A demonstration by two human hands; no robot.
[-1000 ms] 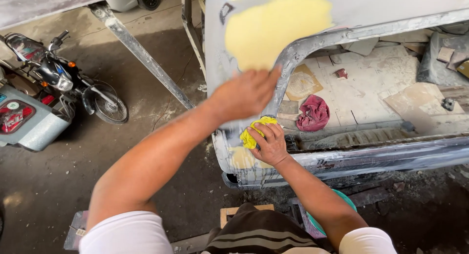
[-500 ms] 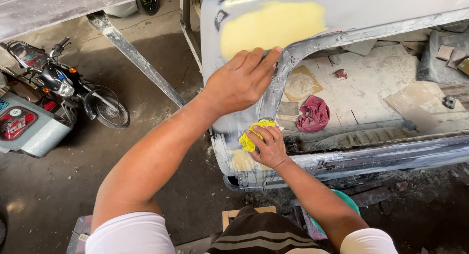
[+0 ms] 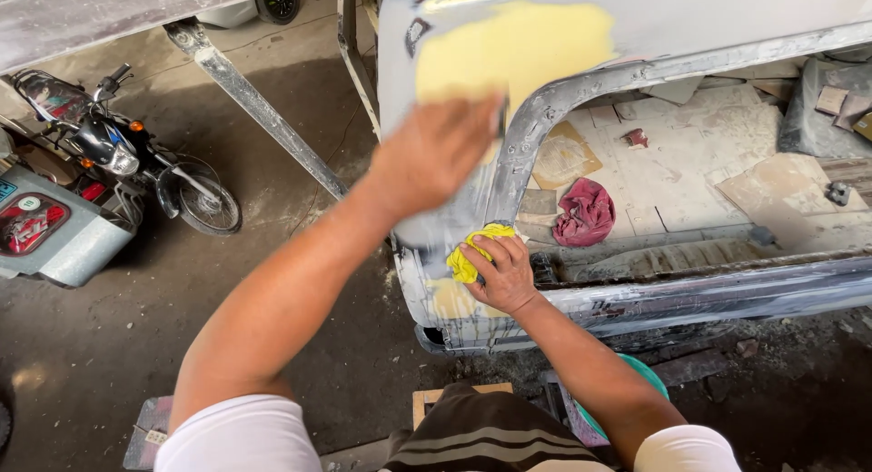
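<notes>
My left hand point(image 3: 434, 156) is blurred and lies flat on the grey car body panel point(image 3: 727, 18), just under a pale yellow filler patch point(image 3: 518, 49). A thin dark edge shows at its fingertips; what it is cannot be made out. Lower down, my right hand point(image 3: 501, 277) grips a crumpled yellow cloth point(image 3: 472, 254) and rests it on the panel's lower corner by the sill point(image 3: 727, 295).
Inside the door opening lie a red rag point(image 3: 584, 213) and flat cardboard pieces point(image 3: 690, 172). A motorcycle point(image 3: 127, 158) and a grey vehicle part point(image 3: 50, 231) stand on the left of the concrete floor. A slanted metal beam point(image 3: 254, 104) crosses behind. A teal basin point(image 3: 636, 377) sits near my knee.
My left hand has slid up the panel toward the yellow filler patch. My right hand has stayed put on the yellow cloth.
</notes>
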